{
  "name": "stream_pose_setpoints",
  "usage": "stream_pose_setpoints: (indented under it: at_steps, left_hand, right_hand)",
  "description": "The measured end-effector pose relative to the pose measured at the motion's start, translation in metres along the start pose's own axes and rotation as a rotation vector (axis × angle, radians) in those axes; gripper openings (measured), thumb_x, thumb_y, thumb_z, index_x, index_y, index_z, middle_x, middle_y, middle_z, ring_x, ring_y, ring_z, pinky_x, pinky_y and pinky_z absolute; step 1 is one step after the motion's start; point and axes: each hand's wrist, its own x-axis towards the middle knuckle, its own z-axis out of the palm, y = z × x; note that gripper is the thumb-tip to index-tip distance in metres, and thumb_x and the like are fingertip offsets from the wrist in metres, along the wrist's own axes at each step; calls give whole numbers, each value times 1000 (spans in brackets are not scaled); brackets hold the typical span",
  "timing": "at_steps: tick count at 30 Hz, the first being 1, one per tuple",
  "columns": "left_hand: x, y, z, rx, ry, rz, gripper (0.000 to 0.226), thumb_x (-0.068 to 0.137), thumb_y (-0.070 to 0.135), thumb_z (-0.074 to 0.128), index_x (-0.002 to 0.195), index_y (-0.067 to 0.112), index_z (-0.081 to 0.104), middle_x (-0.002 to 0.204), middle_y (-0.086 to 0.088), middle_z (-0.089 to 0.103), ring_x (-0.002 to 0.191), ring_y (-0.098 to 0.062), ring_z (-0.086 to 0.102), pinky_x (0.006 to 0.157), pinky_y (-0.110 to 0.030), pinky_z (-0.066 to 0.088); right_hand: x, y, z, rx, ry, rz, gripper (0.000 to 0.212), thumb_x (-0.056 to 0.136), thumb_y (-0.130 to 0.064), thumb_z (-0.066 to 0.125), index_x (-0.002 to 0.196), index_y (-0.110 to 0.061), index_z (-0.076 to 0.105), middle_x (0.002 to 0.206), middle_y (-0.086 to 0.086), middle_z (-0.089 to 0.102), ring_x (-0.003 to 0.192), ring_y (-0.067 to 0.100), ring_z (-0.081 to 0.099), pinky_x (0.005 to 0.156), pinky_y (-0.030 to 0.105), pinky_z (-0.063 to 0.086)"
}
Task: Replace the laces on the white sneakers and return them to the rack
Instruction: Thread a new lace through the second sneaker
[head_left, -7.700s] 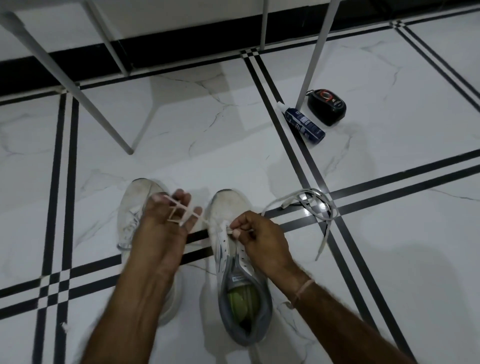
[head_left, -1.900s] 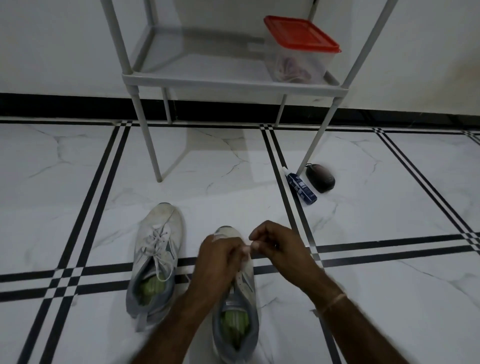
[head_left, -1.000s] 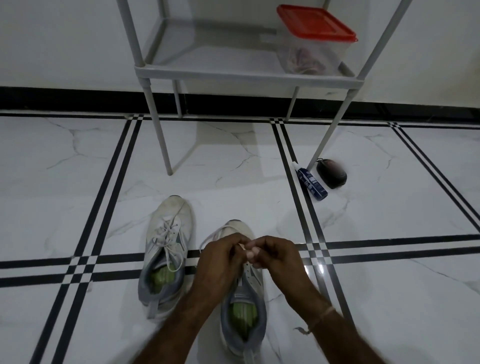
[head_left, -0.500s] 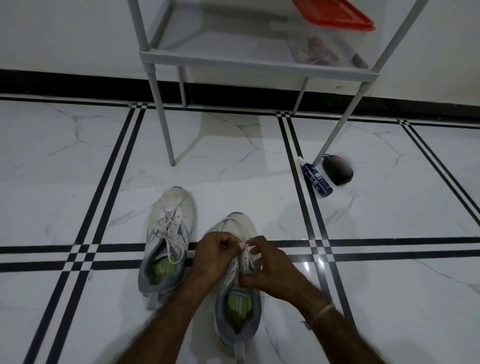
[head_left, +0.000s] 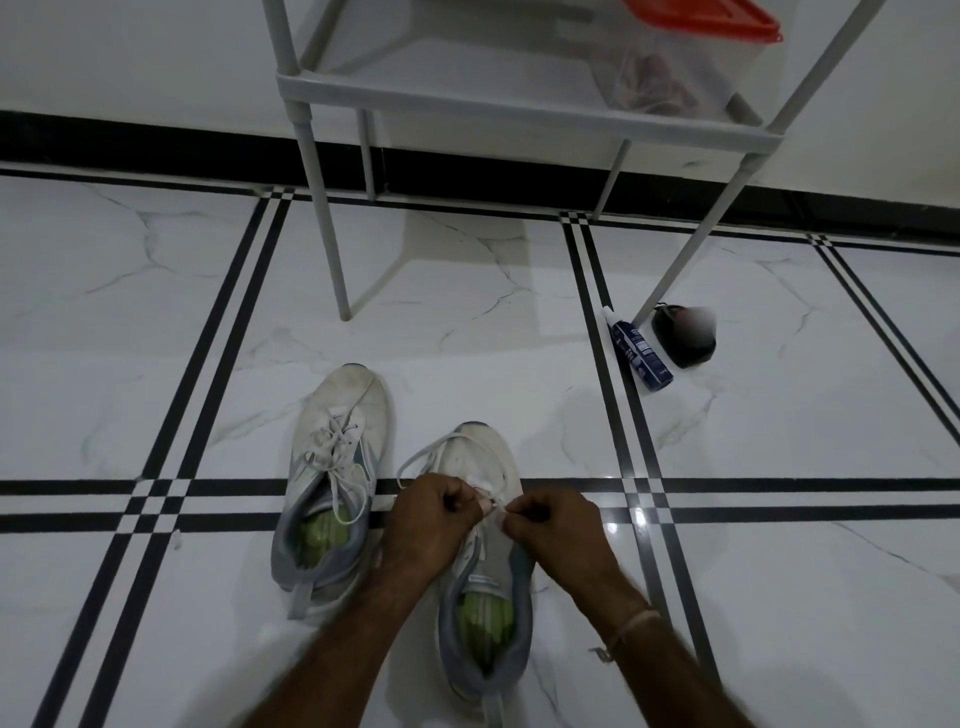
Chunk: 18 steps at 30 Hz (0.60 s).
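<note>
On the white marble floor (head_left: 156, 322), crossed by black double stripes, two white sneakers stand side by side with their toes pointing toward the rack (head_left: 519, 111). The left sneaker (head_left: 337, 457) is laced up, its loose ends trailing back over the tongue toward the green insole. The right sneaker (head_left: 480, 452) sits just beside it, a little nearer the person, and both hands are over its eyelets.

The left hand (head_left: 434, 512) is curled, its fingertips pinching the lace (head_left: 418, 460), which loops out from that hand over the sneaker's left side and across the toe. The right hand (head_left: 553, 525) is curled too, thumb and forefinger pinching a short bit of the same lace. The fingertips of the two hands nearly meet above the tongue. How far the lace is threaded beneath the hands cannot be told. A thin band (head_left: 631, 623) circles the right wrist.

The rack is a grey frame on thin legs with a shelf. At the shelf's right end stands a clear box (head_left: 675, 78) with a red lid and something pinkish inside. Beside the rack's front right leg a dark blue bottle (head_left: 641, 356) lies on the floor, and a black round object (head_left: 680, 345), partly blurred, sits just to its right
</note>
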Motion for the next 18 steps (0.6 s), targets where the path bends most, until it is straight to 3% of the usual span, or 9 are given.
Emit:
stream_pose_setpoints:
  at_steps: [4, 7, 9, 18]
  left_hand:
    - [-2, 1, 0, 105, 5, 3, 24, 82, 35, 81, 65, 22, 72, 62, 10, 69, 64, -7, 66, 68, -29, 54]
    - [-4, 0, 5, 170, 49, -2, 23, 80, 41, 79, 64, 27, 69, 67, 11, 70, 68, -6, 67, 69, -32, 57]
    - [-6, -1, 11, 180, 109, -7, 22, 79, 42, 80, 67, 29, 68, 73, 11, 69, 74, -7, 67, 70, -33, 56]
    - [-12, 3, 29, 177, 254, -79, 19, 80, 43, 80, 86, 27, 71, 92, 13, 65, 88, -9, 64, 74, -30, 51]
  right_hand:
    - [6, 9, 3, 106, -26, 5, 7, 88, -15, 76, 94, -13, 81, 87, -1, 77, 82, 9, 71, 74, 19, 55]
    - [2, 21, 1, 403, -83, 87, 10, 92, -7, 72, 95, -8, 81, 90, 9, 79, 93, 27, 75, 84, 36, 62]
    - [0, 26, 0, 518, -96, 100, 11, 93, -4, 69, 97, -3, 80, 94, 13, 79, 96, 31, 74, 88, 40, 61]
    - [-1, 37, 8, 542, -126, 35, 25, 96, -3, 65, 118, -10, 75, 107, 6, 78, 106, 22, 72, 98, 42, 58]
